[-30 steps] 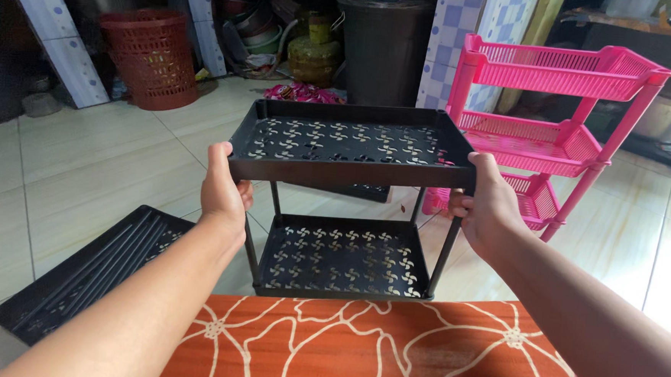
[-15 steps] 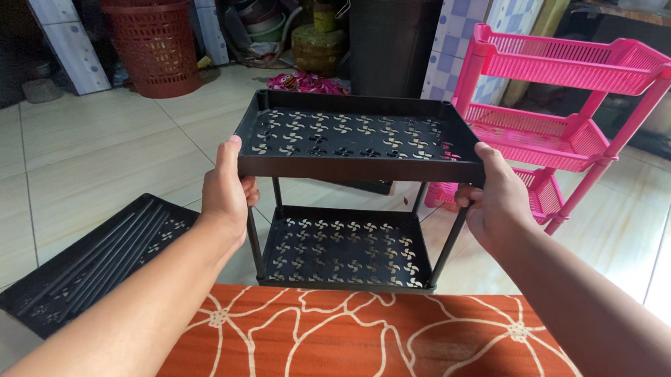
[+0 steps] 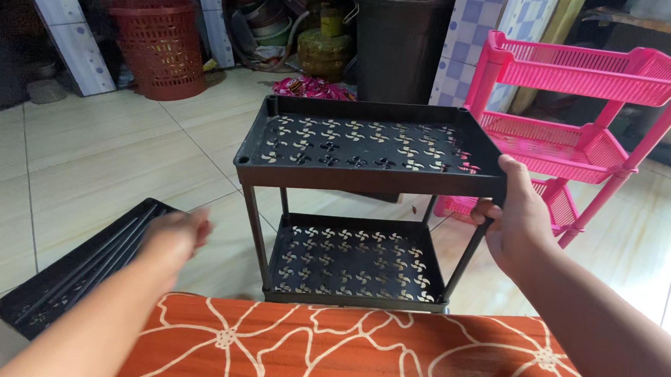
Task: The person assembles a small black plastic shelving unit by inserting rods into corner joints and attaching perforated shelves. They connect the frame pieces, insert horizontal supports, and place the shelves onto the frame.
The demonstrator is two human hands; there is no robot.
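A black two-tier plastic rack [image 3: 368, 144] with pinwheel cut-outs stands on the tiled floor in front of me. My right hand [image 3: 514, 221] grips the top tray's near right corner by its post. My left hand [image 3: 174, 237] is blurred, off the rack, lower left, over a loose black tray [image 3: 63, 277] with rods lying on the floor. It holds nothing that I can see.
An orange cloth with white flower lines [image 3: 357, 354] fills the bottom edge. A pink three-tier rack [image 3: 585, 102] stands at right. Behind are a red basket [image 3: 159, 45], a dark bin [image 3: 400, 43] and stacked pots.
My left hand has let go of the rack's left corner and moved down and left toward the loose tray. My right hand keeps its grip.
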